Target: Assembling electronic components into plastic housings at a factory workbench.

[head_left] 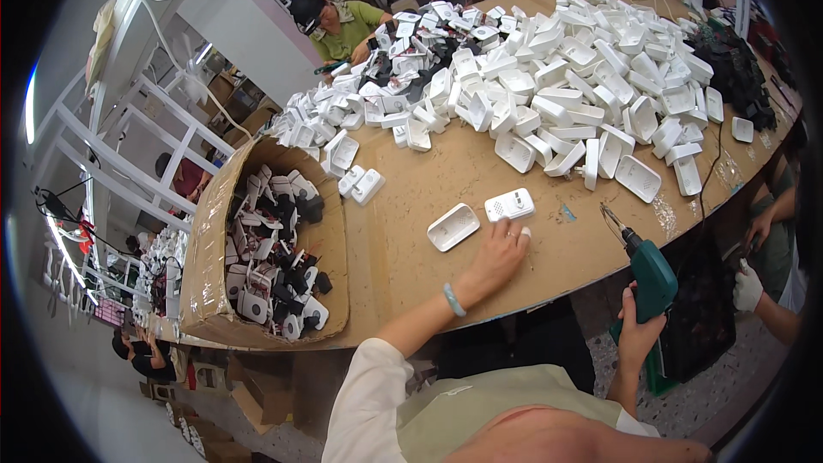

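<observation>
Fingertips of the left hand point(495, 259) sit at the near edge of a white perforated casing point(518, 204) on the tabletop point(390, 249), just right of an open white shell point(453, 227); whether that grip is wide or narrow, I cannot tell. The right hand point(639, 332) has its grip wrapped around a green pistol-shaped tool point(655, 281), tip upward.

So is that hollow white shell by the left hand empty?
Empty: the shell lies open side up, beside the left hand, with only its white inside showing.
</observation>
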The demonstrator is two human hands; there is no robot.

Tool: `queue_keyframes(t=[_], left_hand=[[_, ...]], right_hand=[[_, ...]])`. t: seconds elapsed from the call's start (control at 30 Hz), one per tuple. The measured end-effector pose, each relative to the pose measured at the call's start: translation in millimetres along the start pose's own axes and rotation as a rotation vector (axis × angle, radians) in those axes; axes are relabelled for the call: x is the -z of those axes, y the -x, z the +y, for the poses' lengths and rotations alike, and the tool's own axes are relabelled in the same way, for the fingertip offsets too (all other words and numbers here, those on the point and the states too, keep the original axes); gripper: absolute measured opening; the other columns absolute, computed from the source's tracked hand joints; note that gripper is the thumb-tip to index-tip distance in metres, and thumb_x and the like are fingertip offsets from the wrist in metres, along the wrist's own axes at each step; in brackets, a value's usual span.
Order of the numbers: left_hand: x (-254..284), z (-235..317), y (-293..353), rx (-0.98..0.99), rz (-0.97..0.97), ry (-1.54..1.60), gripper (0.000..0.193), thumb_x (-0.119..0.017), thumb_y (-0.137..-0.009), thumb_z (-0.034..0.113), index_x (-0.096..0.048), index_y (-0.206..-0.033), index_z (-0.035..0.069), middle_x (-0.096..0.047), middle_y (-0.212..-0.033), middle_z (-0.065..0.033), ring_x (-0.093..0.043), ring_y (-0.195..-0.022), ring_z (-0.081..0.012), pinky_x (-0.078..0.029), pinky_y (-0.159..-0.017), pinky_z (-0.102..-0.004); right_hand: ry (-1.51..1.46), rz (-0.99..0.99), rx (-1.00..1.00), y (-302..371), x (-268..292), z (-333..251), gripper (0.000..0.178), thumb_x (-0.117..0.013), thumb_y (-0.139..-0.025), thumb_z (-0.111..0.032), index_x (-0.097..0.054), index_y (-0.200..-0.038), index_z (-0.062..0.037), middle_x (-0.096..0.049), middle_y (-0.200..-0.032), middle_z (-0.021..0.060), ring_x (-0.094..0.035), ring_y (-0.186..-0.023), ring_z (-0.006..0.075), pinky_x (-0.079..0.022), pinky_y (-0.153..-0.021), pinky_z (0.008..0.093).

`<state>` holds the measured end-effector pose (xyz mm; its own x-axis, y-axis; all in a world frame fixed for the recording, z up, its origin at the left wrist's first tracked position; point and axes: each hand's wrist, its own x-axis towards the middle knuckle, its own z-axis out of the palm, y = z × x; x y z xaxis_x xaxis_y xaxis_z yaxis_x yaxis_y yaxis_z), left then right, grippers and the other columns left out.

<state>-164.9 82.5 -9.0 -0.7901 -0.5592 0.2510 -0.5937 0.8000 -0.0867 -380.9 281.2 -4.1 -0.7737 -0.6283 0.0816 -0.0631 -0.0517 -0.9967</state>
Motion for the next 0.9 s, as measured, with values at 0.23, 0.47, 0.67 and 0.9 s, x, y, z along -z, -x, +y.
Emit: queue_keyframes(t=[0.23, 0.47, 0.67, 0.9], left_hand=[[0, -14, -25, 0.14, 0.312, 0.018, 0.041, -0.066, -0.087, 0.02, -0.059, -0.117, -0.007, -0.054, -0.132, -0.0264, -0.051, -0.125, -0.0404, -0.041, -0.107, -0.0465], [-21, -11, -16, 0.129, 0.128, 0.202, 0.056, -0.068, -0.088, 0.025, -0.053, -0.129, -0.008, -0.055, -0.123, -0.0262, -0.054, -0.112, -0.0395, -0.044, -0.099, -0.0469], [22, -17, 39, 0.344, 0.004, 0.534, 0.033, -0.061, -0.092, 0.013, -0.055, -0.12, -0.004, -0.065, -0.081, -0.0268, -0.067, -0.073, -0.0416, -0.053, -0.061, -0.0506], [9, -50, 64, 0.173, 0.154, 0.286, 0.022, -0.06, -0.083, 0.003, -0.057, -0.104, 0.0, -0.065, -0.084, -0.0176, -0.067, -0.081, -0.0356, -0.055, -0.072, -0.0456]], right_hand=[[-0.014, -0.059, 0.045, -11, -34, -11, 0.016, -0.071, -0.093, -0.005, -0.066, -0.108, 0.0014, -0.067, -0.087, 0.0018, -0.054, -0.061, 0.0055, -0.041, -0.055, 0.0223], [-0.053, 0.028, 0.075, -6, -29, -23, 0.014, -0.069, -0.093, -0.003, -0.067, -0.106, 0.001, -0.065, -0.087, 0.0006, -0.051, -0.06, 0.0047, -0.039, -0.055, 0.0229], [0.018, 0.0, 0.027, -8, -16, -16, 0.017, -0.071, -0.093, -0.004, -0.067, -0.108, 0.0014, -0.068, -0.09, 0.0028, -0.055, -0.062, 0.0054, -0.043, -0.056, 0.0226], [0.118, -0.081, 0.121, -11, -30, -15, 0.013, -0.068, -0.095, -0.002, -0.067, -0.107, 0.0036, -0.063, -0.087, 0.0014, -0.049, -0.063, 0.0059, -0.039, -0.058, 0.0229]])
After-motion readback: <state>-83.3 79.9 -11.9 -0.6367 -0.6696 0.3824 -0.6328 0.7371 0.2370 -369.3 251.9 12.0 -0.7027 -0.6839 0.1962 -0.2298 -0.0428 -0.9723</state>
